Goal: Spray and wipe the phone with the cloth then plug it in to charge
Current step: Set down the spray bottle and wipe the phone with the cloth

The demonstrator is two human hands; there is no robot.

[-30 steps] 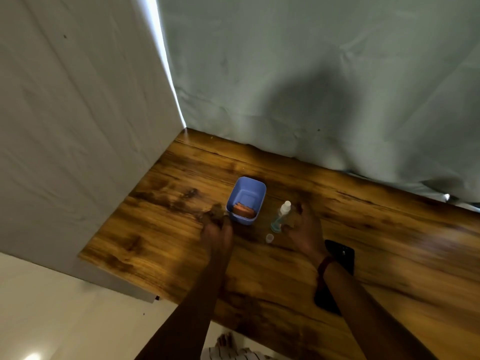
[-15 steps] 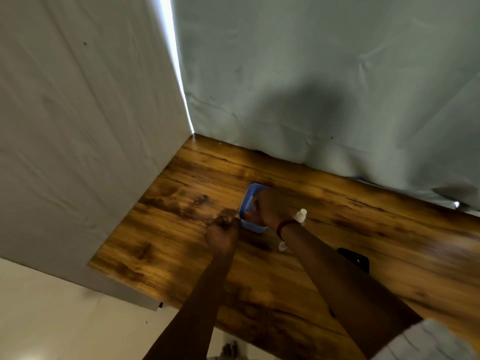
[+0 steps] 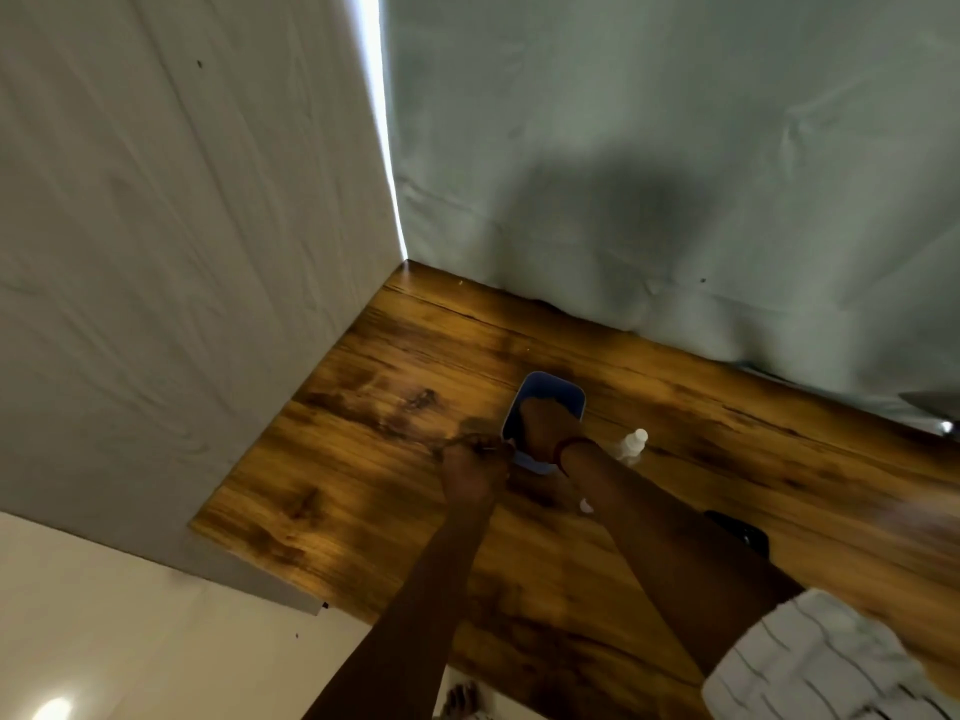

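Observation:
A blue container [image 3: 551,393] stands on the wooden table [image 3: 363,418]. My right hand [image 3: 546,426] reaches down into it and covers its contents, so the orange cloth is hidden and I cannot see the fingers' grip. My left hand [image 3: 474,472] is curled against the container's near left corner and holds its rim. A small clear spray bottle [image 3: 631,443] with a white top stands just right of my right wrist. Its small cap [image 3: 586,506] lies on the wood beside my forearm. The black phone [image 3: 740,530] lies flat to the right, partly hidden by my right forearm.
A pale fabric sheet [image 3: 675,200] hangs along the table's back edge. A white panel [image 3: 182,252] closes off the left side. The table's near left corner [image 3: 208,527] ends above a light floor. A bare foot [image 3: 462,701] shows below the table edge.
My right hand left the spray bottle, crossed left and went down into the blue container. My left hand stayed at the container's corner. The view shifted slightly.

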